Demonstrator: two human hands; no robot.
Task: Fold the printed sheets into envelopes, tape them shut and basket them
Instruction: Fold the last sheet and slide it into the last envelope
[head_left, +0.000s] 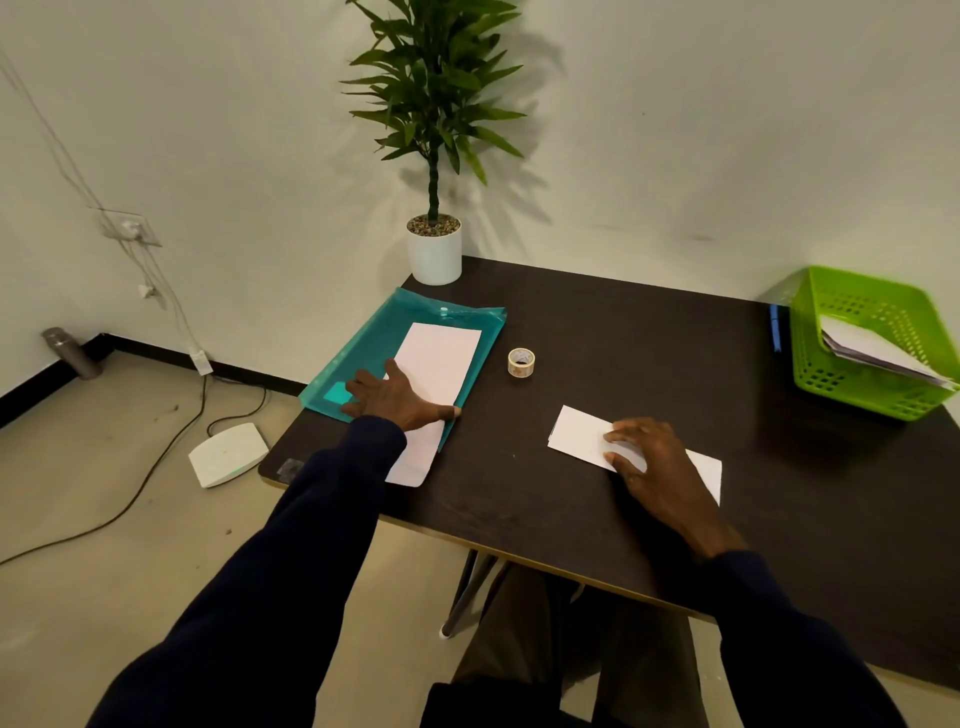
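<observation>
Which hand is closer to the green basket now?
Right. The right hand rests on the folded sheet, apart from the green basket; the left hand lies on the flat sheet and teal folder at the opposite edge.

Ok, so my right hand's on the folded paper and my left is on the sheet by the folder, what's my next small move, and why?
Probably lift the left hand off the loose sheet and fetch the tape roll. The right hand presses the folded paper flat, no tape shows on it, and the roll stands between the two hands.
</observation>
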